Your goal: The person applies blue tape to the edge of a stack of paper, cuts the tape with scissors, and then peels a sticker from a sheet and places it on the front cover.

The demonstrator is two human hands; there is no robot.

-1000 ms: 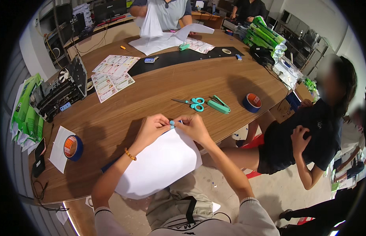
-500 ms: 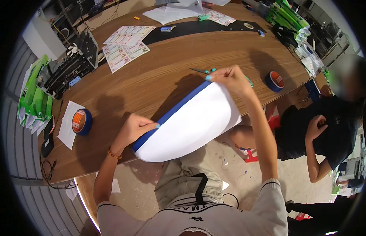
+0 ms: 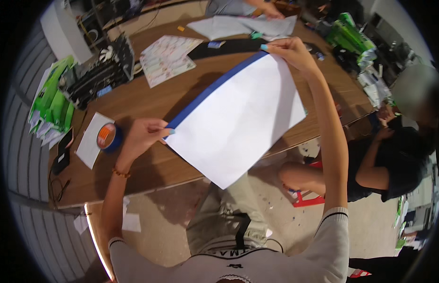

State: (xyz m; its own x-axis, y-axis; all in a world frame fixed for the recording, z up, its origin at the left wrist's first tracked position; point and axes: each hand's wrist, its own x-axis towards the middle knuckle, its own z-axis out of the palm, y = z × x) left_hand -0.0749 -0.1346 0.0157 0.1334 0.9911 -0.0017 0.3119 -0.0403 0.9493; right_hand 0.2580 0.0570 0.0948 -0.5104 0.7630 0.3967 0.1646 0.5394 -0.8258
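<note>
A white sheet of paper with blue tape along its upper edge hangs between my hands, above the front of the table. My left hand pinches the taped edge at its lower left end, thumb on the front. At the upper right end, my right hand pinches the same edge between thumb and fingers. The sheet's lower corner dangles over my lap. To the left of my left hand lies a roll of blue tape, partly on a small white paper.
Printed sheets lie on the wooden table at the back. Green paper packs and a dark machine frame stand at the left. A seated person is at the right. Across the table, another person's hand is over white sheets.
Both hands have risen and moved away from me, lifting the paper, which now hangs flatter with its lower corner showing. A person's hand has appeared at the table's far side.
</note>
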